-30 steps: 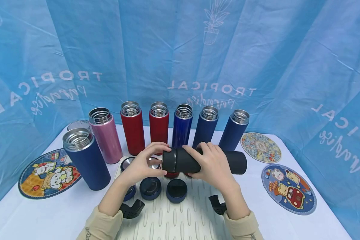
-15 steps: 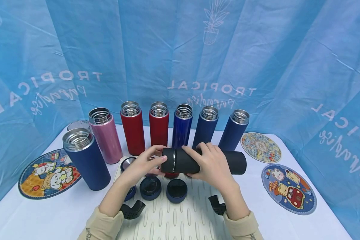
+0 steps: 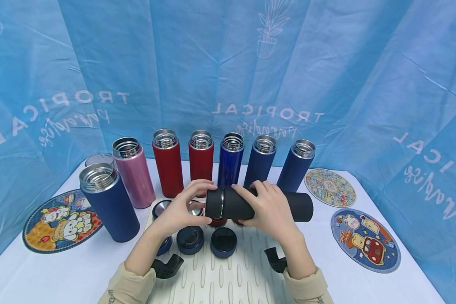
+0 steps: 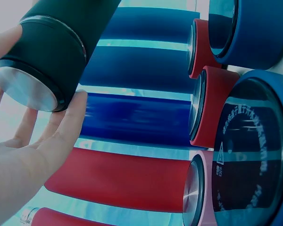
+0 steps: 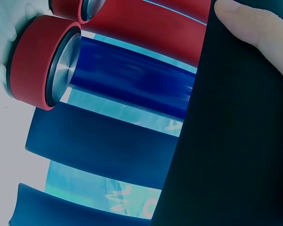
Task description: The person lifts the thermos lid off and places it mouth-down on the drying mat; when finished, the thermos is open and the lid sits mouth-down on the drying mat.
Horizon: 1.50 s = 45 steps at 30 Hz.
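A black thermos bottle (image 3: 300, 207) lies sideways in the air above the pale tray, its lid (image 3: 214, 203) pointing left. The right hand (image 3: 270, 209) grips the bottle's body, thumb along the near side. At the lid end, the left hand (image 3: 184, 207) has its fingers and thumb curved round the lid. A thin silver ring (image 4: 56, 26) marks the seam between lid and body in the left wrist view, and the lid's flat metal top (image 4: 26, 87) faces that palm. The far side of the bottle is hidden.
Loose lids, among them a dark blue lid (image 3: 190, 239) and a red lid (image 5: 42, 61), stand on the ribbed tray (image 3: 213, 287). Behind is a row of lidless bottles, including a pink bottle (image 3: 134, 177) and a red bottle (image 3: 168, 169). Round mats (image 3: 366, 240) lie at both sides.
The left hand shifted its fingers off and back round the lid. The silver ring at the seam shows more than a second ago. The right hand and bottle body have hardly moved.
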Motion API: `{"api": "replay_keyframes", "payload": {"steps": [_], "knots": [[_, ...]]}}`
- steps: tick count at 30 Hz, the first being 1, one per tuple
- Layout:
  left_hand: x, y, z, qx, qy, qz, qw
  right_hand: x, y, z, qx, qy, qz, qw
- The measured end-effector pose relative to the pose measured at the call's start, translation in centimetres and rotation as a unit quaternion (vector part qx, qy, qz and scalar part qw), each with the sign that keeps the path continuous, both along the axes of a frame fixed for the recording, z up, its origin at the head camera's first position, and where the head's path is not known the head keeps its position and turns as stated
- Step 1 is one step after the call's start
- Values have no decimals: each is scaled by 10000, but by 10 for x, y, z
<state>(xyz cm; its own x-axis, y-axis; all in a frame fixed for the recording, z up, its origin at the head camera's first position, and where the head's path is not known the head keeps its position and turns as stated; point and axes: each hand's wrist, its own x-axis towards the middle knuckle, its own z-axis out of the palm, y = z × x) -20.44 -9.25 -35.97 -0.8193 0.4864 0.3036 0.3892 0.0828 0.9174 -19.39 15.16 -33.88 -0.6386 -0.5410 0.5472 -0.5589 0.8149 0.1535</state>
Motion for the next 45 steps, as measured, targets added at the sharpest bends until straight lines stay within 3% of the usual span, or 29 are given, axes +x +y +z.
{"api": "replay_keyframes", "payload": {"steps": [6, 11, 16, 19, 23, 29, 32, 40, 45], "knots": [[0, -1, 1, -41, -104, 80, 9999, 0, 0, 0, -42, 48, 53, 10000], [2, -1, 2, -212, -616, 203, 9977, 0, 0, 0, -46, 69, 51, 10000], [2, 1, 2, -319, -1315, 417, 9899, 1, -1, 0, -110, 72, 115, 9998], [1, 2, 2, -250, -1566, 359, 9867, 1, -1, 0, -123, 76, 143, 9998], [2, 1, 3, -387, -1299, 338, 9902, 1, 0, 0, -101, 37, 98, 9999], [3, 1, 3, -287, -32, 146, 9995, 0, 1, 0, -100, 7, 55, 9999], [3, 1, 3, -149, 324, 77, 9993, 0, 1, 0, -119, -12, 71, 9999], [4, 0, 4, -123, 262, 134, 9995, 1, 0, 0, -180, -6, 124, 9998], [5, 0, 7, -180, -298, 245, 9991, 1, 0, 0, -164, 77, 148, 9997]]}}
